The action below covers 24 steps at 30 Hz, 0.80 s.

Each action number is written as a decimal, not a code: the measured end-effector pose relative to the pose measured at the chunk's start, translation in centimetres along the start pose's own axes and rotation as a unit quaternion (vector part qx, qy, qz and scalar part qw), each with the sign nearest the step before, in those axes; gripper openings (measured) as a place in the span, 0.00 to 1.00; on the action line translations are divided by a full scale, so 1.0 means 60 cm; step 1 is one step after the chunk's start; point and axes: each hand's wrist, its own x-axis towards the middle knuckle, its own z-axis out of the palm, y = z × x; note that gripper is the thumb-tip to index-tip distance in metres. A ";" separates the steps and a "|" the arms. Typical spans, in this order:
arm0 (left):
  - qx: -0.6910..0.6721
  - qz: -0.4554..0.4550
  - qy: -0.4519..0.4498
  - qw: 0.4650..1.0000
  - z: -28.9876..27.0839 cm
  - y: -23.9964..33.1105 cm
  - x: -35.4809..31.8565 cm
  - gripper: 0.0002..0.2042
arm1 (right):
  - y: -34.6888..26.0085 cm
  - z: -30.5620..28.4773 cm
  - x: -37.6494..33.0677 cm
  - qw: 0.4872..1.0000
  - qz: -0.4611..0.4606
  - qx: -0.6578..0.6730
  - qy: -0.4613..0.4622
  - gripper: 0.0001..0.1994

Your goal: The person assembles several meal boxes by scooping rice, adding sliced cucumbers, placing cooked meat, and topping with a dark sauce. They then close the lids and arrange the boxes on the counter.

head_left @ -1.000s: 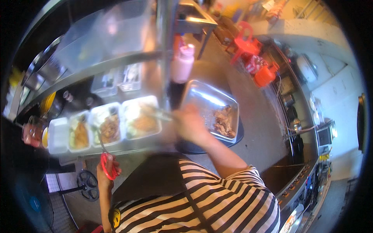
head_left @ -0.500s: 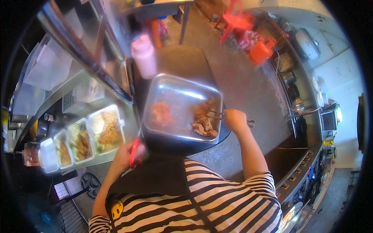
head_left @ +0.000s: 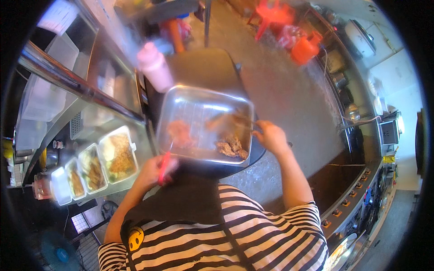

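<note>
A metal tray (head_left: pixel 203 124) on the dark counter holds fried pieces (head_left: pixel 232 147) in its near right corner. Red-handled scissors (head_left: pixel 164 166) are gripped in the left hand (head_left: pixel 156 170); what seem tongs (head_left: pixel 228 121) are clamped in the right hand (head_left: pixel 270 137). Three takeaway boxes (head_left: pixel 97 167) are already filled.

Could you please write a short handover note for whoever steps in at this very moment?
Left hand: gripping red-handled scissors, blades at the near edge of the metal tray.
Right hand: at the tray's right rim, holding tongs that are blurred; what they grip cannot be told.
In the tray: a pinkish piece of meat on the left, browned pieces at the near right.
Three filled meal boxes sit open on the left counter.
Whether the pinkish piece is cut yet cannot be told.
</note>
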 end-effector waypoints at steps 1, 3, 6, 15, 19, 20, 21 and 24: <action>0.000 0.001 -0.001 1.000 -0.001 -0.001 0.000 0.21 | 0.008 -0.025 0.009 0.992 0.064 0.053 -0.095 0.16; 0.011 -0.006 -0.003 1.000 0.000 0.003 -0.001 0.21 | 0.006 -0.076 0.013 0.970 0.094 0.048 -0.220 0.16; 0.037 -0.014 -0.014 0.999 0.006 0.018 -0.003 0.22 | 0.002 -0.082 0.000 0.944 0.097 0.012 -0.315 0.16; 0.055 0.026 -0.027 0.998 0.022 0.013 0.012 0.22 | -0.030 -0.025 0.000 0.976 0.096 0.033 -0.193 0.15; 0.027 0.017 -0.024 0.999 0.020 0.015 0.004 0.22 | -0.051 -0.057 -0.012 0.984 0.061 -0.017 -0.166 0.15; 0.018 0.013 -0.023 0.999 0.020 0.013 0.002 0.22 | -0.057 -0.070 -0.020 0.983 0.047 -0.029 -0.174 0.15; 0.021 0.007 -0.025 0.999 0.017 0.007 0.003 0.22 | -0.063 -0.081 -0.027 0.982 0.034 -0.043 -0.182 0.15; 0.027 -0.002 -0.031 0.999 0.011 -0.009 0.007 0.22 | -0.087 -0.091 -0.049 0.965 0.013 -0.076 -0.252 0.15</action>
